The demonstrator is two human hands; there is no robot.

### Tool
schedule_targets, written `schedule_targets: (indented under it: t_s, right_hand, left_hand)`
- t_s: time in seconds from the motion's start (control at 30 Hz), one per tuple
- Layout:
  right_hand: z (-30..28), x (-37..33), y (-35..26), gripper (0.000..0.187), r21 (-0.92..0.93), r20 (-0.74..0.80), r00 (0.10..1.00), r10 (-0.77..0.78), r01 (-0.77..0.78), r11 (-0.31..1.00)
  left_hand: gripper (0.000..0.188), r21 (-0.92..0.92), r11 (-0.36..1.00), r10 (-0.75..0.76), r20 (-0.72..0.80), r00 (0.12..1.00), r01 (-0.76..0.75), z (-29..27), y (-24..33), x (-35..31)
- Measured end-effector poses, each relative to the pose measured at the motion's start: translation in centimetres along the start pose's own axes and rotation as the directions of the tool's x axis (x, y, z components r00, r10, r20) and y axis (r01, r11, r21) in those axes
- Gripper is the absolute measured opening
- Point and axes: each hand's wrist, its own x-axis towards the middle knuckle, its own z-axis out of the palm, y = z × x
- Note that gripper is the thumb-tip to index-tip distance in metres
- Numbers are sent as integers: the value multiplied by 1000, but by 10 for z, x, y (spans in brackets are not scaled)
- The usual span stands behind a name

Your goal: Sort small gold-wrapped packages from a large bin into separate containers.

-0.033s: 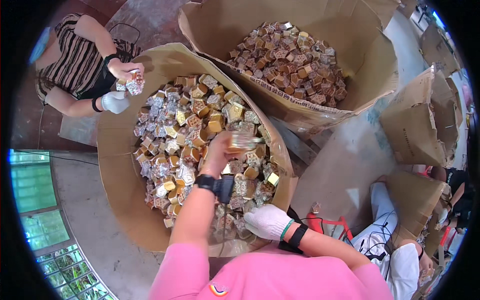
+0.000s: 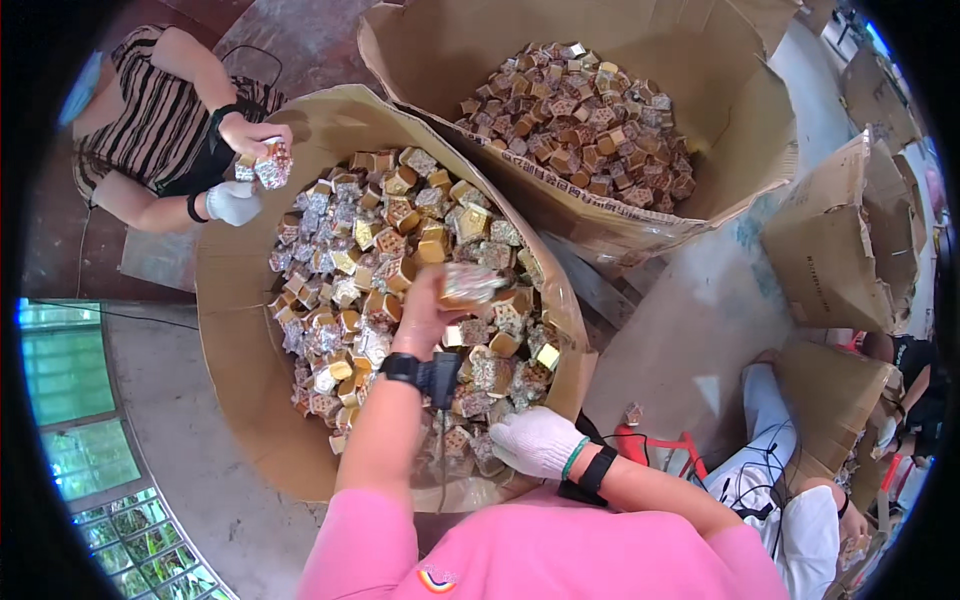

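My left hand (image 2: 423, 310), bare and with a dark device strapped at the wrist, grips a small box in shiny clear wrap (image 2: 470, 286). Motion blurs this box, held above the heap of small gold and red patterned boxes (image 2: 400, 215). A large round-sided carton (image 2: 240, 400) holds the heap. My right hand (image 2: 535, 443), in a white knit glove, rests low at the carton's near right side with its fingers curled against wrapped pieces. Whatever those fingers hold is hidden.
Behind stands a second large carton (image 2: 740, 150) with a similar heap (image 2: 585, 125). At the left, another person's hands (image 2: 240, 180) hold a wrapped box. An upright carton (image 2: 830, 240), a red stool (image 2: 665, 450) and a seated person (image 2: 770, 450) are at the right.
My left hand has shifted slightly left with the wrapped box still in it. My gloved right hand stays in nearly the same place.
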Motion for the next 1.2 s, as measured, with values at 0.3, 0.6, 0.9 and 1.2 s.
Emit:
schedule_targets:
  t_s: [0.3, 0.6, 0.9, 1.2]
  right_hand:
    - [-4, 1, -6, 25, -37, 43, 999, 1, 0, 999]
    - [4, -5, -9, 24, -86, 15, 1000, 1, 0, 996]
    - [12, -1, 6, 14, 314, -238, 963, 125, -45, 948]
    - [-39, 34, -46, 48, 175, -60, 933, 356, -341, 924]
  left_hand:
    - [54, 975, -90, -89, 195, 977, -203, -63, -50, -41]
    - [72, 937, 242, -346, -161, 924, 253, -112, -150, 9]
    - [67, 993, 85, 138, 73, 988, -86, -51, -81, -93]
    - [48, 940, -300, 288, 251, 924, -162, -46, -52, -165]
